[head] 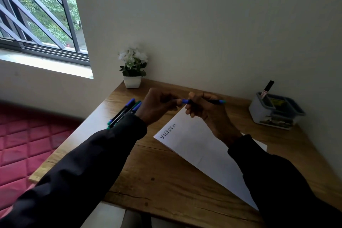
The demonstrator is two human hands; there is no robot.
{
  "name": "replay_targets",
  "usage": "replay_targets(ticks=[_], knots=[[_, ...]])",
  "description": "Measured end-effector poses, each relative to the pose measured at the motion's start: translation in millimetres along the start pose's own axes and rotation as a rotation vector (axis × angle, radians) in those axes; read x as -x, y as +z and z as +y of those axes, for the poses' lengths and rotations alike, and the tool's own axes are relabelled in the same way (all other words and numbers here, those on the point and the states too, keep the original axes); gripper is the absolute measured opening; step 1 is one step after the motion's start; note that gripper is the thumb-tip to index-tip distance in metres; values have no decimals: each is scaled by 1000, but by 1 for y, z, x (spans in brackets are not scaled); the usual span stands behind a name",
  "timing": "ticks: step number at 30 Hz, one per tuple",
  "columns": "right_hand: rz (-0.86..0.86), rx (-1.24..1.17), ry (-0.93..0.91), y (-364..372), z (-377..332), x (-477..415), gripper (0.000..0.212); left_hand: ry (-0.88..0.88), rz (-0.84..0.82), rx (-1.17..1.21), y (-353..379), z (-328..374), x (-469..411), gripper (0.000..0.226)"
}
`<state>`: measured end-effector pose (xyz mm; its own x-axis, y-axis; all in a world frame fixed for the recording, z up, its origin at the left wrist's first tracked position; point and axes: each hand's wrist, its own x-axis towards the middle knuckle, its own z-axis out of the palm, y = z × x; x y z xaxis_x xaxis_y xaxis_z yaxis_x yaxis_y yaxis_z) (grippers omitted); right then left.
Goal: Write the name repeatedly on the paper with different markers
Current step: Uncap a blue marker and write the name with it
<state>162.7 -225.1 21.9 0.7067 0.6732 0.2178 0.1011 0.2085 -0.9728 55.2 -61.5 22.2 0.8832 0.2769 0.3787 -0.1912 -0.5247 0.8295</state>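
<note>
A white sheet of paper (199,146) lies slanted on the wooden desk (166,177), with one name written in black near its left corner. Above its far edge my two hands meet on one marker (215,101) with a black barrel. My right hand (205,109) grips the barrel. My left hand (157,106) pinches the blue cap (185,101) at the marker's left end. I cannot tell whether the cap is on or off. Several more markers (125,112) with blue and green caps lie in a bundle at the desk's left edge, partly hidden by my left sleeve.
A small white pot with white flowers (132,69) stands at the desk's far left corner by the wall. A grey plastic container (273,112) holding a black marker (267,88) sits at the far right. A red quilted surface (27,146) lies left of the desk.
</note>
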Motion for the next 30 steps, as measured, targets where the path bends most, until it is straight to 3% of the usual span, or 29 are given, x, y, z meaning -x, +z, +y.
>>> replay_targets(ticks=[2, 7, 14, 22, 26, 30], knots=[[-24, 2, 41, -2, 0, 0, 38, 2, 9, -8, 0, 0, -1, 11], [-180, 40, 72, -16, -3, -4, 27, 9, -20, -28, -2, -1, -7, 10], [-393, 25, 135, -33, -11, -17, 38, -1, -98, 39, -5, -8, -20, 12], [-188, -131, 140, -47, -4, -14, 35, -150, 13, 60, -8, -40, -20, 10], [-205, 208, 90, -43, 19, -15, 21, -223, -49, -94, -6, -57, -24, 11], [-184, 361, 93, -27, 29, -22, 13, -190, -69, -173, 0, -60, -34, 14]])
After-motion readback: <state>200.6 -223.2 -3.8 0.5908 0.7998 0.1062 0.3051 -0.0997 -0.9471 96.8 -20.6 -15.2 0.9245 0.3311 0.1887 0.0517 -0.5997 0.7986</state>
